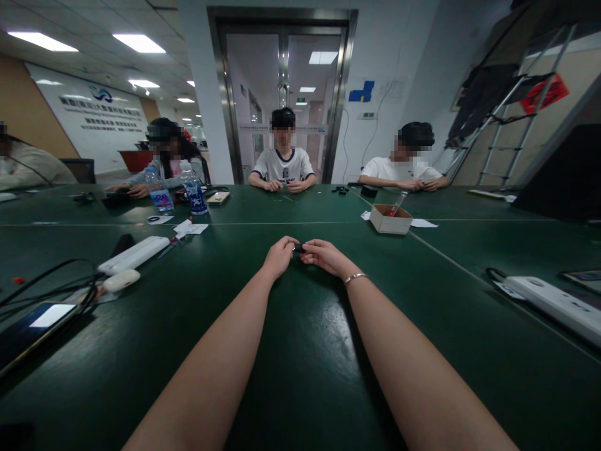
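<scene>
Both my arms reach forward over a dark green table (300,351). Between my hands is a small black object (299,248), too small to name for sure. My left hand (280,254) pinches its left end, where a bit of something shiny shows by the fingertips. From the other side, the thumb and fingers of my right hand (326,257) close on its right end. A silver bracelet circles my right wrist. The hands sit just above the tabletop or rest on it; I cannot tell which.
Left of my arms lie a white power strip (136,254), cables, a white mouse-shaped item (121,280) and a phone (35,332). Two bottles stand beyond. At right are a cardboard box (390,220) and another power strip (556,300). Several people sit around the table.
</scene>
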Tool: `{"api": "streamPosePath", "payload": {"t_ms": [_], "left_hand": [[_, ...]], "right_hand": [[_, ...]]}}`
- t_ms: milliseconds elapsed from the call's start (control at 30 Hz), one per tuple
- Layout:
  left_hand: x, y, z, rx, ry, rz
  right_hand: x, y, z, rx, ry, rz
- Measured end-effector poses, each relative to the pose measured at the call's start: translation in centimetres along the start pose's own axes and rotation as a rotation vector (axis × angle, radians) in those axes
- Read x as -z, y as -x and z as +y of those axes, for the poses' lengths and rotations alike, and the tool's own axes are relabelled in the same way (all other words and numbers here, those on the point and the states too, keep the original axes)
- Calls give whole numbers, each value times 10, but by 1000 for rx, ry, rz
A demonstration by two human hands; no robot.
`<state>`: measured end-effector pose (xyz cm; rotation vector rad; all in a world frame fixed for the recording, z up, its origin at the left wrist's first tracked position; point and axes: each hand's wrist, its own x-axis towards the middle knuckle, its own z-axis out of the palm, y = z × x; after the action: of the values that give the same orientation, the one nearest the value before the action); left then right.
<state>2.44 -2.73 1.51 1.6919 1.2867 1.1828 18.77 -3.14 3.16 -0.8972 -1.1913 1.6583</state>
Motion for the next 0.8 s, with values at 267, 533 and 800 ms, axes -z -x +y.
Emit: {"api": "streamPosePath", "payload": {"t_ms": [267,533,800], "left_hand": [[-1,-2,-2,9,5,13],[1,0,0,-5,-30,21],[0,-1,-1,-11,-5,17]], "right_hand": [[2,-2,2,-1,-9,-8],[2,-2,2,1,-3,-18],[1,0,1,17,-7,-22]]}}
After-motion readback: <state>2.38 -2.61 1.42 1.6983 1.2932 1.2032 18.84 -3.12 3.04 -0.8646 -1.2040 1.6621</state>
